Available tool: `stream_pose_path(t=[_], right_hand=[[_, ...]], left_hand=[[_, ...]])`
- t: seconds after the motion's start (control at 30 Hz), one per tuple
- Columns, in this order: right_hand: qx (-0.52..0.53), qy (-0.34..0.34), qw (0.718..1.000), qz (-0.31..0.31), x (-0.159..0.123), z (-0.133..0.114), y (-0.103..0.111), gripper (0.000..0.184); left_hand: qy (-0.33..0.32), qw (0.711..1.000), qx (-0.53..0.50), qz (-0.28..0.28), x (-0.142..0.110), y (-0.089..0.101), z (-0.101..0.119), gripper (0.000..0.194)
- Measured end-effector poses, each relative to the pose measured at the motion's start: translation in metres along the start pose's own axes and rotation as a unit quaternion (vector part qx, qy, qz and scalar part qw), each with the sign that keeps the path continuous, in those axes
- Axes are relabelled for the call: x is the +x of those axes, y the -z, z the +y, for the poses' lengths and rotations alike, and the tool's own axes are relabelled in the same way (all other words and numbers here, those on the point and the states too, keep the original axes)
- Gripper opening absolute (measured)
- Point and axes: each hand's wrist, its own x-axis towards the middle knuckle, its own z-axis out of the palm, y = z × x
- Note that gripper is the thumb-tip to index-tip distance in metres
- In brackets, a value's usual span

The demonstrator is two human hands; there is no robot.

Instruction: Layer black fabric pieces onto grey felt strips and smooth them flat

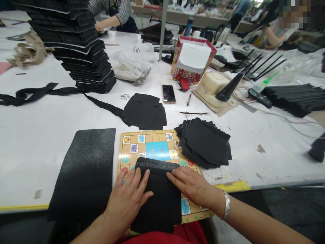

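A black sheet-like piece [159, 200] lies in front of me, with a grey-speckled band [157, 164] along its far edge that looks folded. My left hand [132, 193] rests flat on the left side of this piece, fingers spread below the band. My right hand [193, 186], a silver bracelet on its wrist, presses its stretched fingertips on the right end near the band. Underneath is a colourful game board [158, 150] with animal pictures. Left of the board lies a larger black sheet [86, 166]; a pile of black pieces [207, 142] overlaps the board's right far corner.
A tall stack of black pieces [81, 47] stands at the back left. Farther in are several black cut pieces [143, 110], a phone [169, 94], a red box [193, 57] and a black cone-shaped object [231, 88]. A co-worker's arm [109, 23] shows across the table.
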Motion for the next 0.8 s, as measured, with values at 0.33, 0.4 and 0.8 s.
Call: stream_pose_path(t=[0.33,0.4,0.8], right_hand=[[-0.054,0.002,0.998,-0.035,-0.019,0.001,0.004,0.033],[-0.07,-0.013,0.997,-0.038,-0.034,0.003,0.009,0.033],[-0.049,-0.108,0.993,0.005,0.026,-0.045,-0.012,0.037]], left_hand=[[-0.032,0.999,-0.002,0.005,0.002,-0.006,0.011,0.052],[-0.028,1.0,0.0,-0.001,0.001,-0.007,0.014,0.058],[0.011,0.999,-0.037,0.026,-0.002,-0.01,0.014,0.052]])
